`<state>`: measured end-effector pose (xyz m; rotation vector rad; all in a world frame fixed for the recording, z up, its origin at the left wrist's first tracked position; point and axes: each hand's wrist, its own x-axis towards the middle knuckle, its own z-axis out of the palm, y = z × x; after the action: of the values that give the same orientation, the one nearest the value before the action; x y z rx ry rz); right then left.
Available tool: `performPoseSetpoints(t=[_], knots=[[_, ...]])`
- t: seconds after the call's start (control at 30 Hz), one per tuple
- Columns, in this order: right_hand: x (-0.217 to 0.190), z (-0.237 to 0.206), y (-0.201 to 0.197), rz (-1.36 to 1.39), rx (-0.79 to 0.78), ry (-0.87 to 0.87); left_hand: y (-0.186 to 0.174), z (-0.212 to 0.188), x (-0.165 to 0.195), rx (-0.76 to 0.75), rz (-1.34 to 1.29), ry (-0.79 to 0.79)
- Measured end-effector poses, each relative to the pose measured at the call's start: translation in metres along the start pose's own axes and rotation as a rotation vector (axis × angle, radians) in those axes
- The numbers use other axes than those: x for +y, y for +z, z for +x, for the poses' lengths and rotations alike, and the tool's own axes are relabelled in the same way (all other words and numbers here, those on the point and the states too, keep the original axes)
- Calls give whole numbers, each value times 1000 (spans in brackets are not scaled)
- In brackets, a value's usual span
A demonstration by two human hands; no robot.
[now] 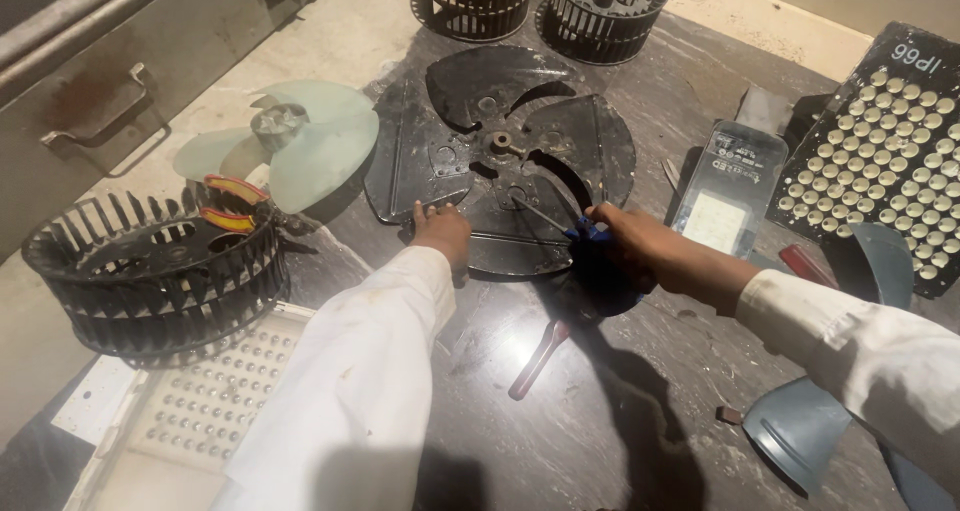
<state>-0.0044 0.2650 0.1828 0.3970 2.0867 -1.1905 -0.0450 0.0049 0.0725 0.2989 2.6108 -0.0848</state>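
A black metal fan blade lies flat on the dark table. My left hand presses on its near edge, fingers closed against the metal. In my right hand is a screwdriver with a blue handle; its thin shaft points up-left onto the blade, short of the centre hub. Both arms wear white sleeves.
A black drum-shaped blower wheel with red-handled pliers on it stands at left, beside a pale green plastic fan. Two more blower wheels sit at the back. LED light panels lie right, a red-handled tool near the front.
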Motion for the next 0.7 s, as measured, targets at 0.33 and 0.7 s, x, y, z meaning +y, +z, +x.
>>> performPoseSetpoints(t=[0.33, 0.7], knots=[[11, -5, -17, 106, 119, 6, 9, 15, 3, 27, 9, -25], [48, 10, -17, 32, 159, -10, 9, 20, -2, 43, -40, -23]])
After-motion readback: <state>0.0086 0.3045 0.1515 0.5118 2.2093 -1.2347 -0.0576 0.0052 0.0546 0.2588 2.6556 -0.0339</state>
